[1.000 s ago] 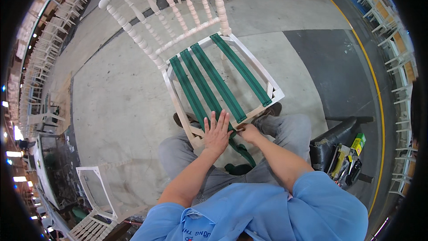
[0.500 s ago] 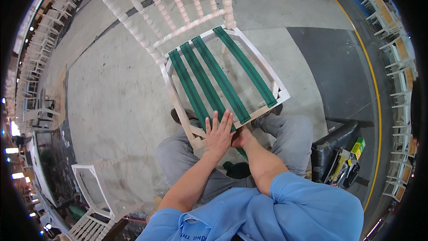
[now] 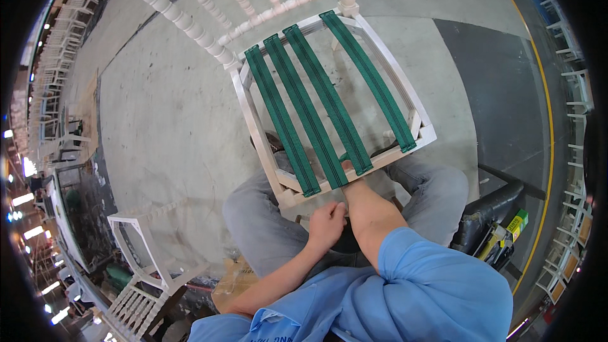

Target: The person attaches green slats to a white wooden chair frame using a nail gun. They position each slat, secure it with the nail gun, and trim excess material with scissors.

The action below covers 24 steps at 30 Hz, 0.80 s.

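Observation:
A white wooden chair (image 3: 253,126) with a turned-spindle back stands between my knees. Its open seat frame carries several green webbing straps (image 3: 304,114) running front to back. My left hand (image 3: 326,225) hovers just below the front rail over my lap, fingers curled, with nothing visible in it. My right forearm reaches up to the front rail, where my right hand (image 3: 346,166) slips under the ends of the middle straps; its fingers are hidden by the webbing and the rail.
Another white chair (image 3: 142,266) lies on its side at the lower left. A black bag (image 3: 491,212) with a yellow-green item (image 3: 510,228) sits by my right knee. Rows of white chairs line both edges. A yellow floor line (image 3: 546,152) curves along the right.
My left hand, flat with spread fingers on the front rail before, has drawn back toward my lap and curled. My right hand has gone under the straps. The chair now looks closer.

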{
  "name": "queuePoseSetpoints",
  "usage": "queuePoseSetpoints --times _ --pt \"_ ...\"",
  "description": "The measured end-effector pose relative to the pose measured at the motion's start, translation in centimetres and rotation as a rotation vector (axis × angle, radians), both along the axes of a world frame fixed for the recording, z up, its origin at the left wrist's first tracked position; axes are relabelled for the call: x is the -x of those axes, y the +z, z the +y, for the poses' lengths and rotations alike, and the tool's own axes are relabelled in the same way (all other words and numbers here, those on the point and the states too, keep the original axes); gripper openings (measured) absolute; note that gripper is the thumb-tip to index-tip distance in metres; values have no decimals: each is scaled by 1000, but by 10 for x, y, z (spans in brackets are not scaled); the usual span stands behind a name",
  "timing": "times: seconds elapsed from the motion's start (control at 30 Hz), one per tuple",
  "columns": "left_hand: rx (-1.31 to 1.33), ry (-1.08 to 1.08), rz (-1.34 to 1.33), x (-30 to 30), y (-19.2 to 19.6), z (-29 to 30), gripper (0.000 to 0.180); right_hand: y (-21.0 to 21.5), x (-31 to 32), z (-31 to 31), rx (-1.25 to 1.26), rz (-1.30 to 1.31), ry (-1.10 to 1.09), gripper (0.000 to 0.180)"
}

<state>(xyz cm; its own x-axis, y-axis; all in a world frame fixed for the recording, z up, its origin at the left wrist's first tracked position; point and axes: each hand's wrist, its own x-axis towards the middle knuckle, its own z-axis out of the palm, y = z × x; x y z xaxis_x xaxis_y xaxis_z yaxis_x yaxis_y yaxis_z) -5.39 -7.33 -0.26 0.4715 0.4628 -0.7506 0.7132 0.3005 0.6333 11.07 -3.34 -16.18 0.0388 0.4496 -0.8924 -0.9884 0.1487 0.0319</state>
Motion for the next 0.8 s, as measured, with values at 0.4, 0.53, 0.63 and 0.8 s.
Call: queuePoseSetpoints --times 0.4,0.53,0.63,0.8 --pt "1367 926 -479 -16 -136 19 32 -28 6 -14 76 10 64 70" --pt "1300 991 -481 -24 -173 25 26 -49 2 -26 113 13 83 70" --pt "1060 1249 -348 -37 -200 22 23 -63 -7 -35 133 8 106 70" --pt "891 1173 -358 -40 -186 26 25 -63 -12 -45 156 10 145 70"
